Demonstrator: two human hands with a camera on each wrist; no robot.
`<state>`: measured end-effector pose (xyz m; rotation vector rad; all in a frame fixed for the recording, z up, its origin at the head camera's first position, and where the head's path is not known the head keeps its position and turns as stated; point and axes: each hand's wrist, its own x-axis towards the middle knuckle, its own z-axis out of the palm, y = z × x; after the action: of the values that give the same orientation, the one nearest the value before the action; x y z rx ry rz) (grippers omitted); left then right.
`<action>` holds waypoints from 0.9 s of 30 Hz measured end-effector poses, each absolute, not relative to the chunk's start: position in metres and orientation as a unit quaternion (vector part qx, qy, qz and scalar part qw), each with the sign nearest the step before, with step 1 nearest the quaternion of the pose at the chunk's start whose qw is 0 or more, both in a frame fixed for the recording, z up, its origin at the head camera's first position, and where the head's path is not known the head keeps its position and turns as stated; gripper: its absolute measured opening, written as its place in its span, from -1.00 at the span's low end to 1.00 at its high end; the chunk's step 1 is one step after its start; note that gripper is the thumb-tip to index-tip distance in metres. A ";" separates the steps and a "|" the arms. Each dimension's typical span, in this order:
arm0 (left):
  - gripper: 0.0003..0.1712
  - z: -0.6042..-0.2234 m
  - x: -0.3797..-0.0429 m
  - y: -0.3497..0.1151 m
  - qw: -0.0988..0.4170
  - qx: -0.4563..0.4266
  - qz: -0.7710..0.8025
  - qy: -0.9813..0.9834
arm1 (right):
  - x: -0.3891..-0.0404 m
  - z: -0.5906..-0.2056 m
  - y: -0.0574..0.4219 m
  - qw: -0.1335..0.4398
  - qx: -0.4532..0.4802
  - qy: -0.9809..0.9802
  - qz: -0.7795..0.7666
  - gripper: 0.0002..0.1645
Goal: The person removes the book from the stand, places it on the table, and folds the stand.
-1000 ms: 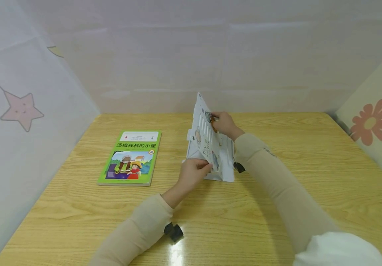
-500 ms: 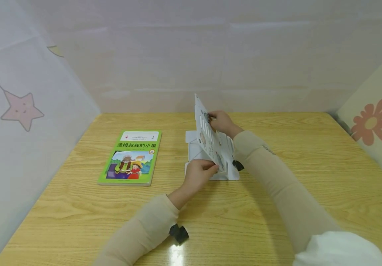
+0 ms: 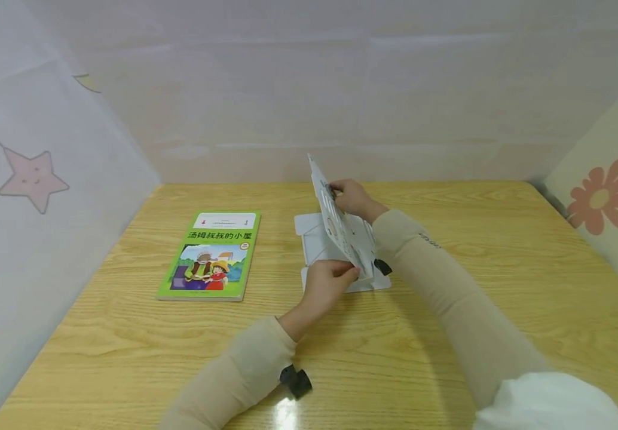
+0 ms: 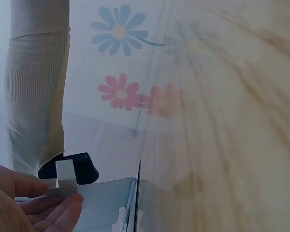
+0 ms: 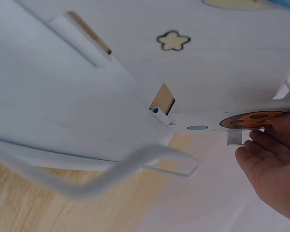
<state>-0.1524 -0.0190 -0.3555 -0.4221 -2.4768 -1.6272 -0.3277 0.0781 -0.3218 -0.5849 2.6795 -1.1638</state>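
A white folding book stand with cartoon planets stands on the table in the head view, its printed panel raised steeply above the flat base. My left hand pinches the panel's near lower corner. At the panel's far end, my right hand grips the edge between thumb and fingers. The left wrist view shows the left thumb and fingers on a small white tab. In the right wrist view, a bent white wire crosses below the panel, and the right fingers sit beside an orange planet print.
A green picture-covered book lies on the wooden table left of the stand. A pale cloth wall rises behind the table, with printed side walls at left and right. Both wrists carry black camera mounts.
The raised panel has turned more edge-on, its near end shifting right and its far end left. My left hand has moved right with it, exposing more of the base on the left.
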 end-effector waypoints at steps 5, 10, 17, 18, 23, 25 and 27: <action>-0.83 -0.356 -0.152 -0.016 0.074 -0.143 -0.540 -0.826 | -0.326 -0.321 0.078 0.087 -0.209 0.895 -0.385 -0.32; -0.82 -0.356 -0.151 -0.015 0.074 -0.145 -0.538 -0.827 | -0.324 -0.320 0.077 0.091 -0.222 0.895 -0.376 -0.36; -0.82 -0.356 -0.152 -0.012 0.086 -0.156 -0.531 -0.829 | -0.325 -0.320 0.077 0.092 -0.238 0.894 -0.368 -0.48; -0.82 -0.356 -0.152 -0.012 0.088 -0.158 -0.530 -0.828 | -0.325 -0.320 0.077 0.092 -0.239 0.894 -0.368 -0.49; -0.82 -0.357 -0.153 -0.011 0.087 -0.161 -0.527 -0.830 | -0.325 -0.320 0.076 0.095 -0.245 0.890 -0.371 -0.49; -0.81 -0.357 -0.152 -0.011 0.082 -0.162 -0.527 -0.830 | -0.325 -0.321 0.076 0.094 -0.248 0.891 -0.368 -0.49; -0.80 -0.356 -0.152 -0.011 0.075 -0.164 -0.529 -0.829 | -0.325 -0.321 0.077 0.093 -0.251 0.892 -0.365 -0.49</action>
<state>-0.1518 -0.0114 -0.3563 -0.4908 -2.4875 -1.5883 -0.3248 0.0768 -0.3205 -0.7452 2.6482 -1.0823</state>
